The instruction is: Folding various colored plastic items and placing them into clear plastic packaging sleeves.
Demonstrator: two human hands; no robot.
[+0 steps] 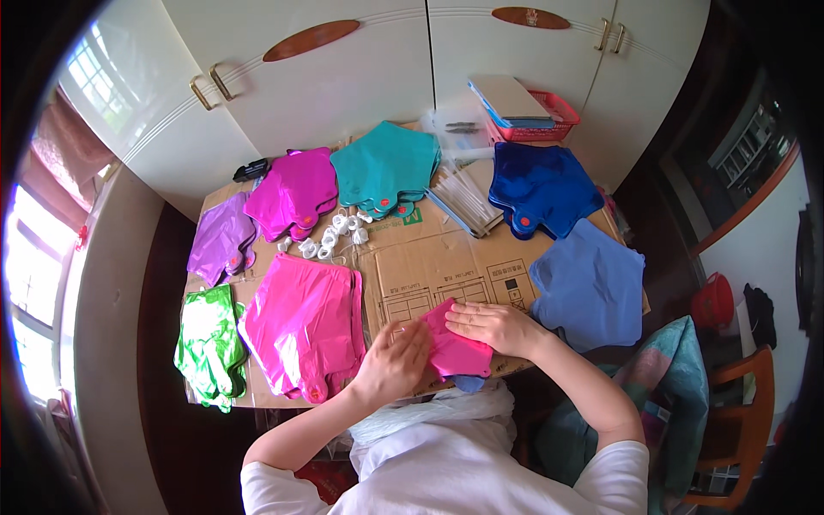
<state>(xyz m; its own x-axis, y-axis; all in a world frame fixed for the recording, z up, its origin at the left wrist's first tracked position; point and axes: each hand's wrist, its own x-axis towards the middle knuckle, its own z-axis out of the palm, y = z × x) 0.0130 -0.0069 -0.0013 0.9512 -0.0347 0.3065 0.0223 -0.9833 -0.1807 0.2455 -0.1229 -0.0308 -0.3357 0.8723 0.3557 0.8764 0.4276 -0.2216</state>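
Note:
A folded pink foil balloon (460,350) lies on the cardboard at the near edge, right in front of me. My right hand (498,328) rests flat on its upper right part, fingers stretched out and together. At its left edge is my left hand (393,359), with the fingers curled and pressed together; what they hold, if anything, is hidden. A bit of blue foil (468,383) shows under the pink balloon's near end. To the left of my left hand lies a larger stack of flat pink foil balloons (305,322).
Around the cardboard-covered table (412,257) lie stacks of green (209,339), lilac (221,236), magenta (292,193), teal (386,167), dark blue (545,184) and light blue (592,287) foil balloons. White ribbon rolls (330,240), white sticks (468,199) and a red basket (562,116) stand farther back.

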